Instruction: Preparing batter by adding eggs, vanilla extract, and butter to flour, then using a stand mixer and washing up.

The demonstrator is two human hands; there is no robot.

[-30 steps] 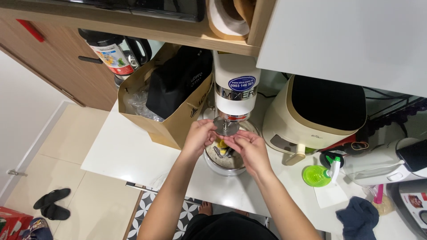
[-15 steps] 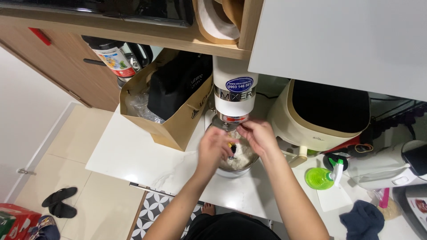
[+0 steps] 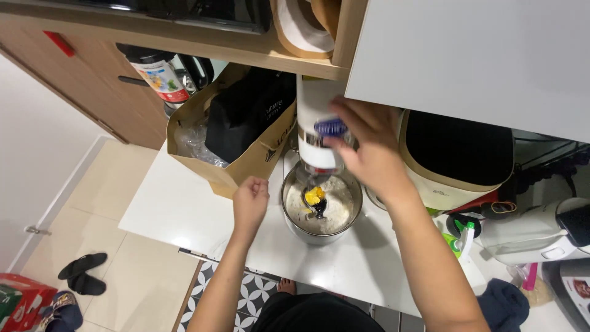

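Right hand [image 3: 367, 146] is up on the white stand mixer head [image 3: 316, 126], palm laid over its front, fingers [image 3: 344, 110] spread and draped on it rather than clamped. Left hand [image 3: 249, 203] sits beside the round steel mixing bowl [image 3: 319, 206], loosely curled; I can't tell if it touches the rim or grips anything.

The bowl is seated under the head on the white counter [image 3: 178, 209], holding pale flour with a yellow lump (butter or yolk, can't say) and a dark beater [image 3: 316, 206] down in the mix.

My read for working the head well: press on the housing, not the badge band, and keep the wrist clear of the wooden shelf edge [image 3: 295, 61] just above. I'd keep the left hand on the bowl's outer wall, never over the rim while the beater is in it. The brown paper bag [image 3: 239, 160] stands just beside the bowl, so watch the elbow. Move the head slowly; flour puffs out easily.
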